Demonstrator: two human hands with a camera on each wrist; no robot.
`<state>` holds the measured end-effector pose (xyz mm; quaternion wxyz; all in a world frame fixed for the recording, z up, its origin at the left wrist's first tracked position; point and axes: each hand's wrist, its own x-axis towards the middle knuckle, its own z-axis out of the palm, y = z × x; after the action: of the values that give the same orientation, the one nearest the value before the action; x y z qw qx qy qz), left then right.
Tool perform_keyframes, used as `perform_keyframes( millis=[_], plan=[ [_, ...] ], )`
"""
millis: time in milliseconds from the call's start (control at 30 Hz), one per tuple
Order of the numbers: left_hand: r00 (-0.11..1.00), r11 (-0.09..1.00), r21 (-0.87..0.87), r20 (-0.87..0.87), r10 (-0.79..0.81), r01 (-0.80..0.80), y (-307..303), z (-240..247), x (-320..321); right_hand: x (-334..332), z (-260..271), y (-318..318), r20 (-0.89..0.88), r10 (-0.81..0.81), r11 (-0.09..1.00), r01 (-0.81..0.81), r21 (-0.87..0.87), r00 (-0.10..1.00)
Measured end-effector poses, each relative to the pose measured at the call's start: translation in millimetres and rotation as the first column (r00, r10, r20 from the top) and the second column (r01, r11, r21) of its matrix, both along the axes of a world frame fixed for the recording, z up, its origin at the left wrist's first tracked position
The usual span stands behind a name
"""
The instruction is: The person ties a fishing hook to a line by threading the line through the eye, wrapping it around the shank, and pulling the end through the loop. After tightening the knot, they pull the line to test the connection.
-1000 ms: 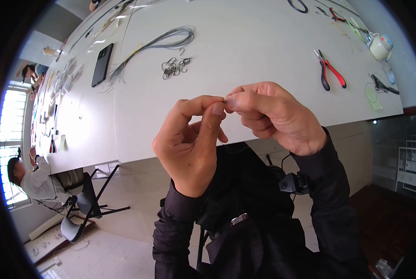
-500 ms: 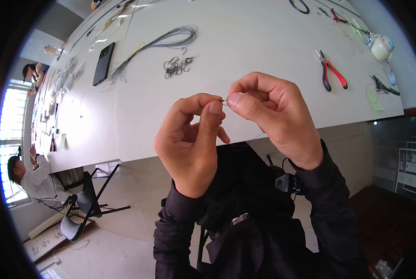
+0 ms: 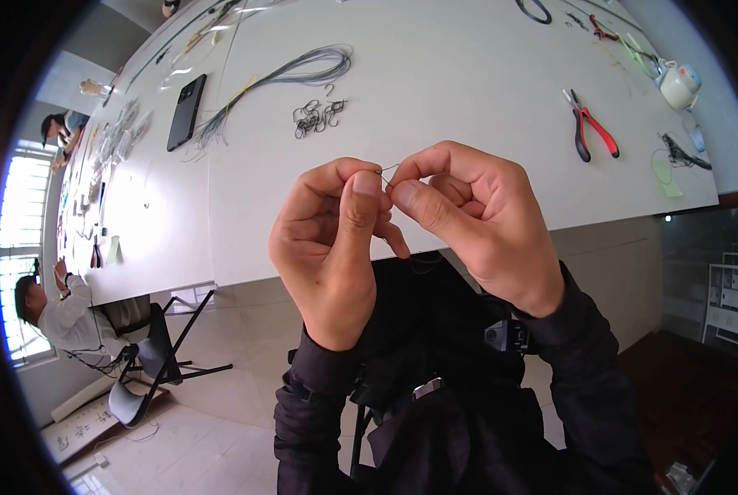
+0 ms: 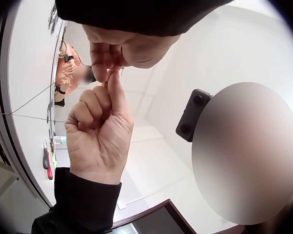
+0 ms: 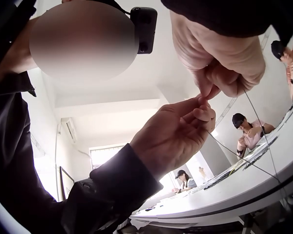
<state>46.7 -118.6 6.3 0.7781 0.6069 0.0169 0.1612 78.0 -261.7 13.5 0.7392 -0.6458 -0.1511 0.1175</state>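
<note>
In the head view my left hand [image 3: 328, 243] and right hand [image 3: 488, 219] meet above the table's near edge, thumb and index fingertips almost touching. Each pinches thin dark fishing line [image 3: 385, 179], which crosses the narrow gap between them in a small loop. A tiny dark tip shows at the left fingertips; most of what they pinch is hidden. From both hands the strands of line [image 5: 234, 152] hang down and cross in the right wrist view. Beyond the hands lie a small pile of fish hooks [image 3: 307, 124] and a tied bundle of grey line [image 3: 274, 77].
A black phone [image 3: 187, 111] lies left of the bundle. Red-and-black pliers [image 3: 581, 111] lie to the right, with a green paper slip [image 3: 664, 177] and a white container [image 3: 678, 85] near the right edge. Another person [image 3: 51, 309] sits at far left.
The right hand has turned and drawn slightly away from the left fingertips, thumb and index now pinching lower. A loop of line has come into view between the hands. The left hand has shifted slightly left.
</note>
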Motion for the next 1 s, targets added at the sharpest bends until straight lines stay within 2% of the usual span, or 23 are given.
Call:
perform_keyframes(
  millis=[267,367,533,667,833,933,1000],
  plan=[
    [1.000,1.000,0.007,0.008,0.018,-0.018,1,0,1,-3,12,0,0.003,0.006,0.996,-0.006,-0.091,1.000],
    [0.999,0.998,0.043,0.005,0.045,-0.045,0,0,0,1,8,0,0.027,-0.071,0.997,0.072,-0.025,0.997],
    [0.998,0.993,0.103,0.019,0.052,-0.054,-2,-1,0,3,21,-3,-0.028,0.000,0.999,-0.002,-0.052,1.000],
    [0.999,0.997,0.069,0.004,0.039,-0.039,-4,0,0,-1,18,1,-0.020,-0.010,0.999,0.009,-0.031,1.000],
    [0.995,0.998,-0.022,-0.085,-0.053,0.051,0,4,-1,1,8,4,0.096,-0.049,0.998,0.051,-0.026,0.994],
    [0.988,0.988,-0.129,-0.115,-0.099,0.084,4,5,-1,1,11,4,0.121,-0.059,0.997,0.065,-0.049,0.991],
    [0.992,0.990,-0.126,-0.100,-0.074,0.061,2,5,0,-1,11,5,0.154,-0.064,0.995,0.074,-0.061,0.986]
  ],
)
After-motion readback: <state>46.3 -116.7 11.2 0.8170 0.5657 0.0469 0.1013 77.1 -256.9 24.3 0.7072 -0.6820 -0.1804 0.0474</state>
